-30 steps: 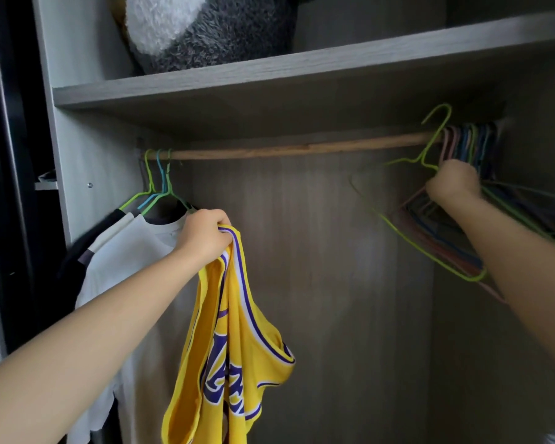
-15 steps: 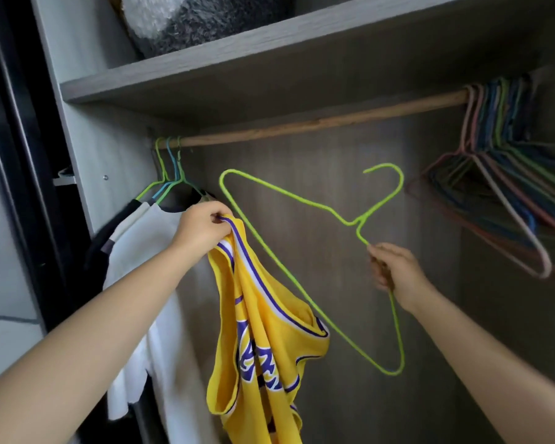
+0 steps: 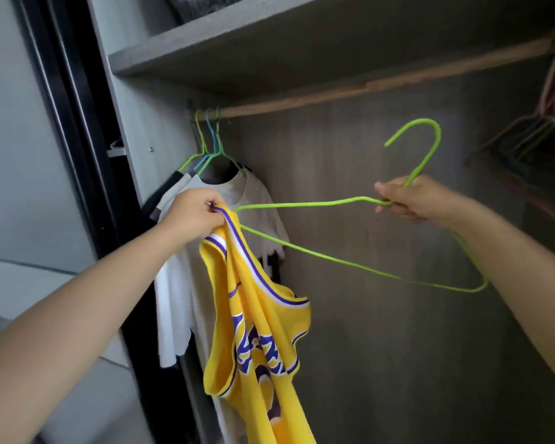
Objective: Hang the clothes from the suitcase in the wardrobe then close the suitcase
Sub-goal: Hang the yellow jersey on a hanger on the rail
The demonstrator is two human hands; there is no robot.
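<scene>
Item: yellow jersey (image 3: 257,331), hung from L hand (image 3: 194,216) pinching its strap, in front of wardrobe rail (image 3: 366,88). R hand (image 3: 410,200) gripped green hanger (image 3: 334,261) at neck; its long axis lay crosswise, left tip just beside jersey strap. L hand nearer.

A yellow basketball jersey (image 3: 253,331) with purple and white trim and purple lettering hangs bunched from its strap, limp, in front of the wardrobe's back wall (image 3: 382,315). A lime-green wire hanger (image 3: 302,205) is tilted beside it, hook up, one tip touching the jersey strap, below the wooden rail (image 3: 366,88).
</scene>
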